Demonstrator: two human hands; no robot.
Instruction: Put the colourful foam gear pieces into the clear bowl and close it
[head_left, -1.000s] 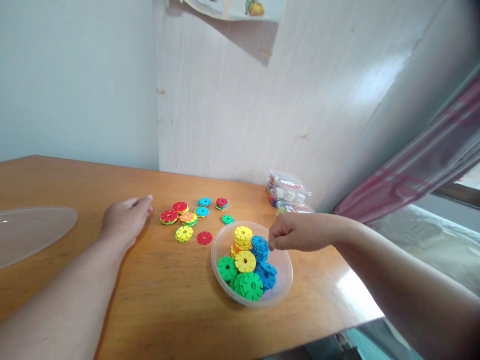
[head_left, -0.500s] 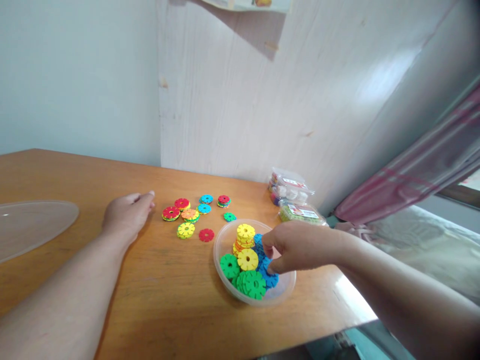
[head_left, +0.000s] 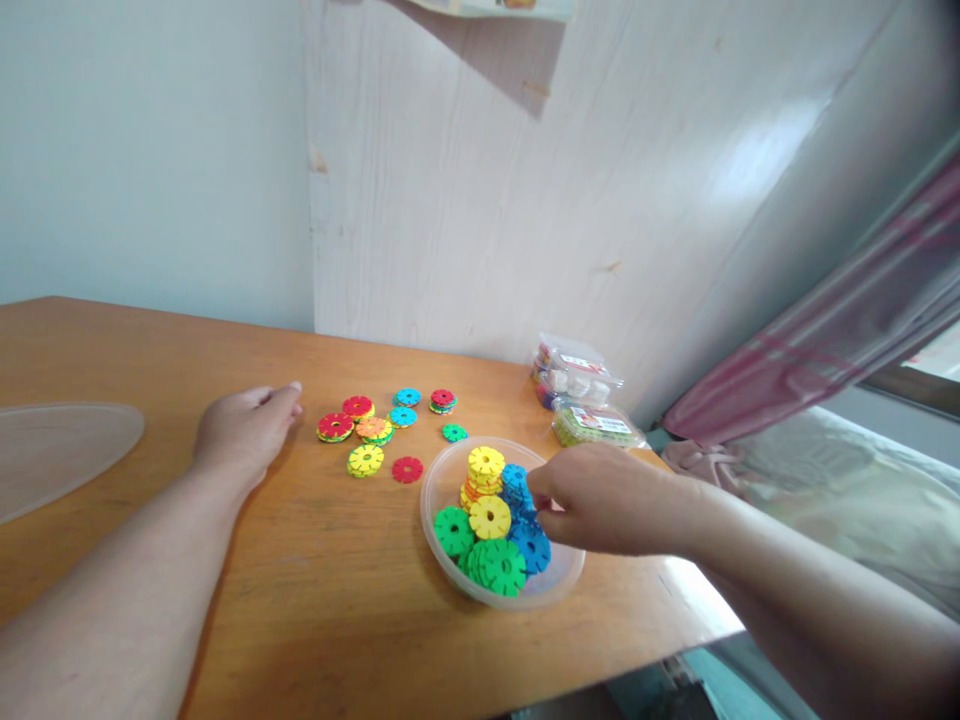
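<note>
A clear plastic bowl (head_left: 442, 480) on the wooden table (head_left: 337, 600) holds stacks of yellow discs (head_left: 486, 462), blue discs (head_left: 531, 545) and green discs (head_left: 499, 567). My right hand (head_left: 600, 497) reaches into the bowl from the right, its thumb and fingertips pinched on a blue disc (head_left: 517, 485) at the top of the blue pile. My left hand (head_left: 244, 432) lies flat on the table, holding nothing, its fingertips just left of several loose discs (head_left: 365, 432) in red, yellow, blue and green.
A clear lid (head_left: 52, 455) lies at the table's left edge. Small packed plastic boxes (head_left: 581, 385) stand against the wooden panel at the back right. The table's front right edge runs close under the bowl. A pink curtain (head_left: 825, 340) hangs on the right.
My right hand has come down from above the bowl's right rim into the bowl and onto the blue discs. The left hand has stayed where it was.
</note>
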